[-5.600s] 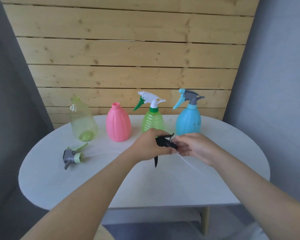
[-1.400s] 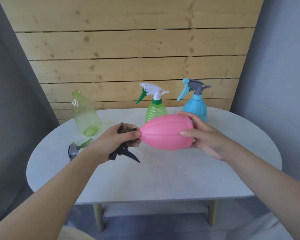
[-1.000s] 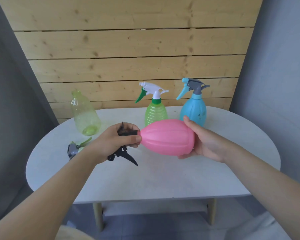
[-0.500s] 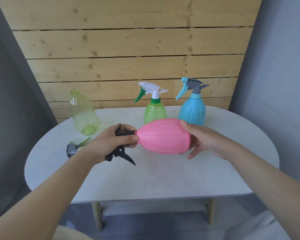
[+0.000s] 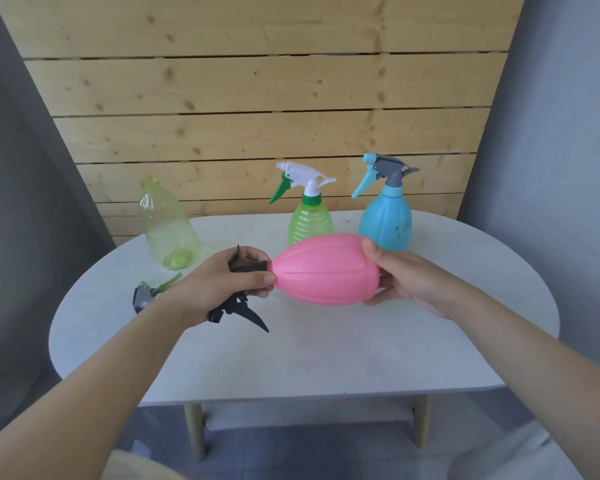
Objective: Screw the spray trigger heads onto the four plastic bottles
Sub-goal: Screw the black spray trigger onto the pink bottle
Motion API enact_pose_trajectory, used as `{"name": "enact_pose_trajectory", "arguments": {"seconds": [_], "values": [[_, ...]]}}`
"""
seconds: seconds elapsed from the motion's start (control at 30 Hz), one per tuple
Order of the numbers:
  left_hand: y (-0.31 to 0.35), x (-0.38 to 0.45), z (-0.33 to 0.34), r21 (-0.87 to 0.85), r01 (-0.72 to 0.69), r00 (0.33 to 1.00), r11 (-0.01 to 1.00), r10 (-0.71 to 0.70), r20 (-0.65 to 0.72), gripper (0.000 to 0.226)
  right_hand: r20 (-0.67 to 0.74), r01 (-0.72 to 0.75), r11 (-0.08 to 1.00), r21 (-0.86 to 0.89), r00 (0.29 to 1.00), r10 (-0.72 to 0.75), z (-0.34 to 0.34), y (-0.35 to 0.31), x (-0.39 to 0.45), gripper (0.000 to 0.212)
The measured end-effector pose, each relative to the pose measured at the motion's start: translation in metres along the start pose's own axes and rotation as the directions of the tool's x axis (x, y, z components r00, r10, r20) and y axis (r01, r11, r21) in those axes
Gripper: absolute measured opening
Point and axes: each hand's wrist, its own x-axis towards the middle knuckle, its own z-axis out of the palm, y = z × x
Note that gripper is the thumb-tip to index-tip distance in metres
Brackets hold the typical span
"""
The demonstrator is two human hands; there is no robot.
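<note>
fingers of left hand (image 5: pixel 219 285) hide black trigger head's (image 5: pixel 238 308) collar.

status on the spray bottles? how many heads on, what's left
Two look done: the green bottle and the blue bottle stand capped at the back. In hand: the right hand holds the pink bottle sideways while the left hand grips the black trigger head at its neck; how tight it is can't be seen. Left: the clear yellow bottle stands open, its grey trigger head lying on the table.

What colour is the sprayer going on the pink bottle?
Black sprayer, seen in the head view.
</note>
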Motion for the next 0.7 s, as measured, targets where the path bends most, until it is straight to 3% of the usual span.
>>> {"name": "enact_pose_trajectory", "arguments": {"seconds": [0.07, 0.13, 0.2, 0.27, 0.4, 0.47, 0.6, 0.67, 0.7], "values": [[0.000, 0.001, 0.000, -0.006, 0.004, 1.000, 1.000, -0.004, 0.001, 0.014, 0.067, 0.067, 0.991, 0.119, 0.995, -0.076, -0.002, 0.001, -0.001, 0.065], [0.001, 0.001, 0.000, -0.024, 0.020, 1.000, 1.000, -0.020, 0.022, 0.015, 0.092, 0.098, 0.975, 0.202, 0.989, -0.119, -0.004, -0.002, -0.003, 0.078], [0.002, -0.002, 0.000, -0.018, 0.032, 0.999, 0.999, -0.031, 0.040, 0.022, 0.060, 0.116, 0.984, 0.139, 0.990, -0.125, -0.006, -0.003, -0.004, 0.078], [0.004, -0.004, 0.000, 0.033, 0.027, 0.999, 0.999, -0.029, 0.035, 0.037, 0.012, 0.087, 0.996, 0.000, 0.996, -0.087, -0.005, -0.005, -0.005, 0.058], [0.003, -0.005, 0.002, 0.118, -0.008, 1.000, 0.993, 0.006, 0.019, 0.044, -0.056, -0.082, 0.987, -0.139, 0.996, 0.075, 0.003, -0.004, -0.004, 0.087], [0.001, -0.005, 0.002, 0.158, -0.007, 1.000, 0.987, 0.004, 0.019, 0.044, -0.051, -0.074, 0.995, -0.070, 0.996, 0.071, 0.006, -0.001, -0.003, 0.084], [-0.002, -0.004, -0.001, 0.156, 0.018, 1.000, 0.988, -0.014, -0.026, 0.050, 0.059, -0.016, 0.981, 0.195, 0.998, 0.005, 0.009, -0.001, -0.003, 0.055], [-0.002, -0.003, -0.004, 0.132, 0.015, 0.999, 0.991, -0.010, -0.041, 0.053, 0.121, -0.001, 0.961, 0.275, 0.992, -0.033, 0.004, 0.000, -0.004, 0.067], [-0.002, -0.003, -0.005, 0.114, 0.010, 0.999, 0.993, -0.006, -0.038, 0.054, 0.123, 0.027, 0.973, 0.231, 0.991, -0.056, 0.001, 0.000, -0.004, 0.079]]}}
